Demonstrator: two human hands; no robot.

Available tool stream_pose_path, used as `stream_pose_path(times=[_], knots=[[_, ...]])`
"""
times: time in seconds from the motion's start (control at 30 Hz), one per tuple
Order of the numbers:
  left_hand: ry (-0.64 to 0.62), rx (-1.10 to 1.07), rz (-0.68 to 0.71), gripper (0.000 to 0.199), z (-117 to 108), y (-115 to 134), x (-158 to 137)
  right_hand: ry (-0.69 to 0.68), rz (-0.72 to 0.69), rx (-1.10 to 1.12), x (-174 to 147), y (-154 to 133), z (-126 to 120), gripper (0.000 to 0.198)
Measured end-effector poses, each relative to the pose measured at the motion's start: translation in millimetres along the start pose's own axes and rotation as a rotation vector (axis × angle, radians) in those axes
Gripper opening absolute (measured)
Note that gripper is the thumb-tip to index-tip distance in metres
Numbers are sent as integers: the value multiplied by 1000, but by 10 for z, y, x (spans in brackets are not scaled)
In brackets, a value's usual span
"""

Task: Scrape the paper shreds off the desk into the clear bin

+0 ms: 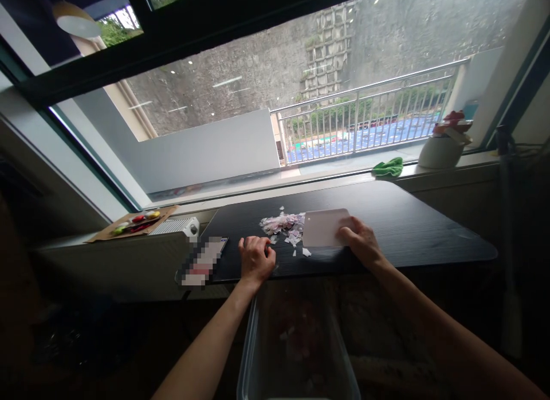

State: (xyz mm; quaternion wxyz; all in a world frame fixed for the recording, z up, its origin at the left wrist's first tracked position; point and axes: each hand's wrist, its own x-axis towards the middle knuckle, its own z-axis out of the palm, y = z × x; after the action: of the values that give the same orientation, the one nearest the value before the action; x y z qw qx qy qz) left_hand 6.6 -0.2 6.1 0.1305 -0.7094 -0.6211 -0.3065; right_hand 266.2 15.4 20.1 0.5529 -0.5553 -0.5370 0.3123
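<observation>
Clamping card (pixel 323 229): right fingers (pixel 357 226) | left fingers (pixel 252 244): curled, grip unclear, near table (pixel 425 228) edge | room rightward

Their right hand (pixel 363 240) had a pale card (pixel 325 228) right by some paper scraps (pixel 283 223) on the black table (pixel 416 228), left hand (pixel 256 257) kinda curled nearby.

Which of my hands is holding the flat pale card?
Your right hand, gripping the pale card by its right edge; your left hand is curled without it.
</observation>
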Motion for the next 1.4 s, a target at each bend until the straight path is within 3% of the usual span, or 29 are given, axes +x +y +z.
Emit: stream_pose_path(times=[0.4, 0.8, 1.0, 1.27, 1.4], knots=[[-5, 18, 15, 17, 3, 8, 2, 75, 24, -25, 2, 20, -10, 20], [-3, 30, 17, 16, 7, 6, 3, -18, -22, -7, -10, 27, 9, 21], [-5, 36, 21, 17, -1, 15, 5, 72, -27, -11, -30, 18, -11, 16], [-3, 35, 14, 17, 1, 17, 4, -112, -101, -89, 6, 11, 196, 16], [8, 30, 17, 17, 6, 15, 1, -68, -51, -223, 7, -19, -5, 13]])
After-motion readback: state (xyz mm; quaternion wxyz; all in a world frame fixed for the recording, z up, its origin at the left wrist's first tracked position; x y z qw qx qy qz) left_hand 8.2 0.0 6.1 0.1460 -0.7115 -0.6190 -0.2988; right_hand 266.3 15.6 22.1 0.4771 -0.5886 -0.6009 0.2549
